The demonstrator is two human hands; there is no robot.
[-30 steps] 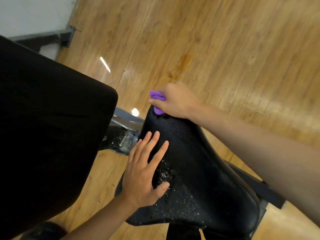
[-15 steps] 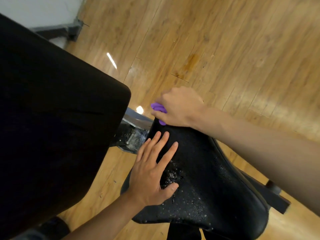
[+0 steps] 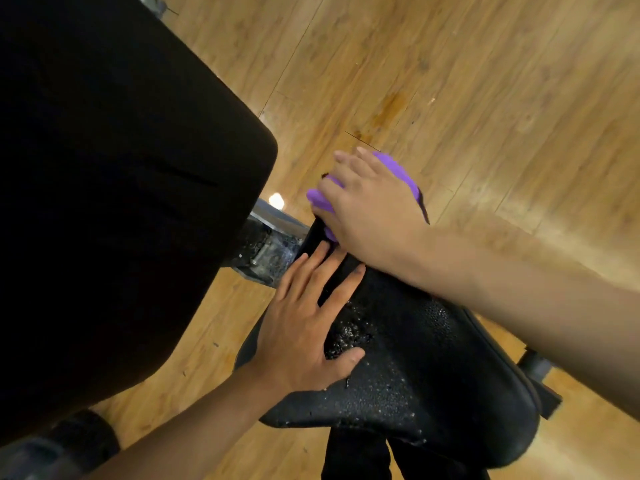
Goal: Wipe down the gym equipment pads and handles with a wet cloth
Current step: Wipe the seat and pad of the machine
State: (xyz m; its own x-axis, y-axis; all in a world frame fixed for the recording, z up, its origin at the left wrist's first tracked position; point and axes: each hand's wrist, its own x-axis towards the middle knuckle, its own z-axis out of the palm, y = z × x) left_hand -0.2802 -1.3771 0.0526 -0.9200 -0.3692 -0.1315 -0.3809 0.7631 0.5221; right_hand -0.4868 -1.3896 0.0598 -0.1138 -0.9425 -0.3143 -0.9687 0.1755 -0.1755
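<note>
We see the right hand [image 3: 367, 216] curved over a bunched purple cloth [image 3: 401, 171], gripping it and pressing it onto the narrow far end of the black seat pad [image 3: 433, 368]. The left hand [image 3: 304, 327] lies flat on the same pad just beside it, its fingers straight and spread, holding nothing. Water droplets [image 3: 349, 332] bead on the pad near the left thumb. A large black back pad [image 3: 121, 202] fills the left side, with a wet metal bracket [image 3: 270, 244] between the 2 pads, above a wooden floor [image 3: 485, 81].
</note>
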